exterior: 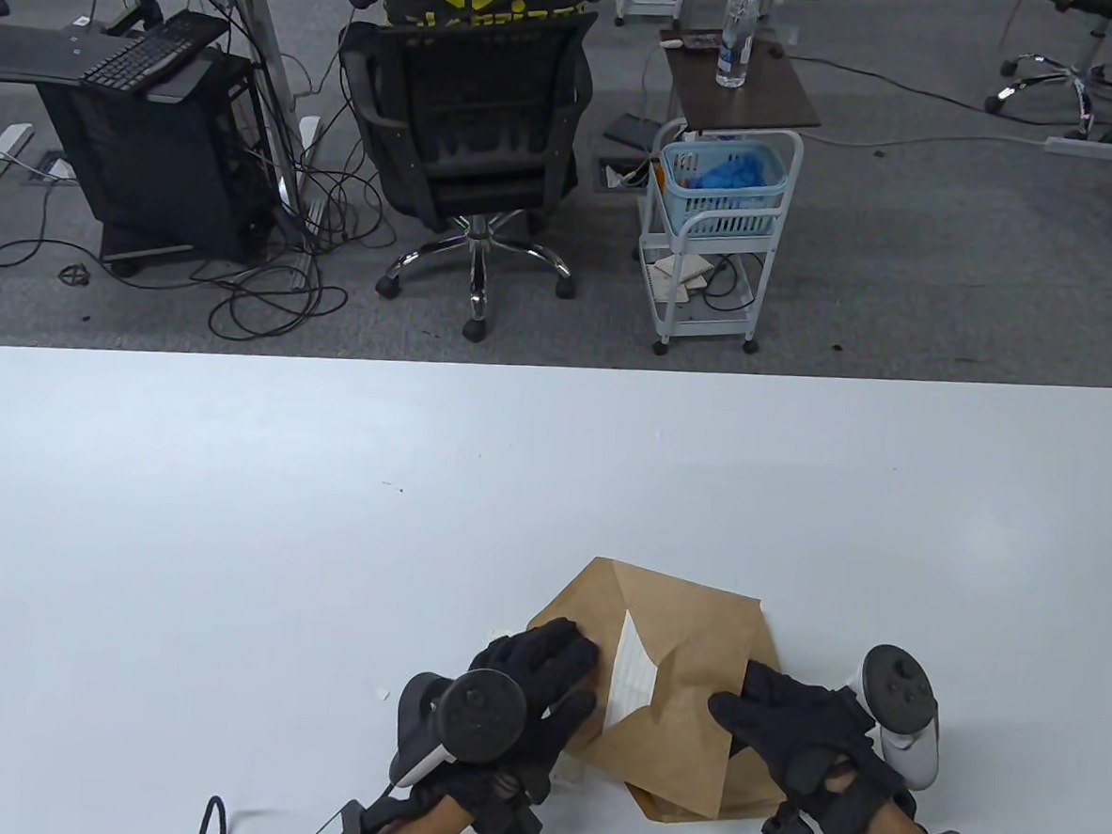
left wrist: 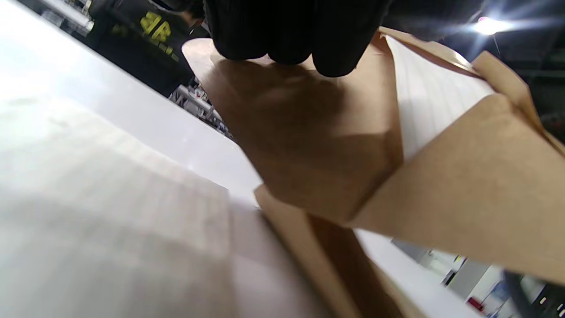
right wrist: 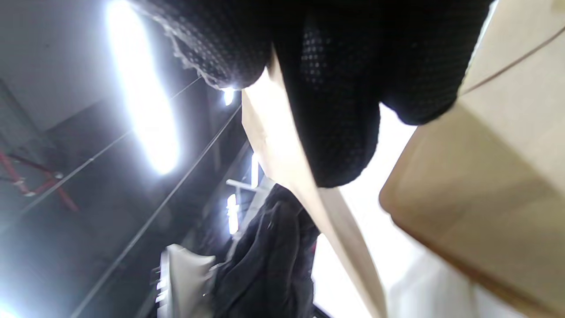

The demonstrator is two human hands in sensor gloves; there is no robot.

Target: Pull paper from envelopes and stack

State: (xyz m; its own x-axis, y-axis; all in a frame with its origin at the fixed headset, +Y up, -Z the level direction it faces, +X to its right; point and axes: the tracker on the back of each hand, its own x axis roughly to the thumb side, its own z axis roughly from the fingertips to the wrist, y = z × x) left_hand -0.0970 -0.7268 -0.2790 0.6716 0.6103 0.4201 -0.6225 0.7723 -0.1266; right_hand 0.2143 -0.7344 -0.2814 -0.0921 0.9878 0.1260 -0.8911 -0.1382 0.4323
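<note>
A white table (exterior: 324,516) with rounded far corners carries the things. On it, near its front edge and right of centre, lie brown envelopes (exterior: 691,670) in a loose pile. A white sheet (exterior: 577,772) lies flat on the table at the pile's left front corner, partly under it.

Table view: camera above me, angled down and forward over white table (exterior: 232,473), office floor beyond. Left wrist view: very near, low over tabletop, tilted, looking past my fingers (left wrist: 287,31) along brown envelope (left wrist: 309,145). Right wrist view: very near, close to upside down, facing ceiling lights. All three share envelope with my hands on it.
</note>
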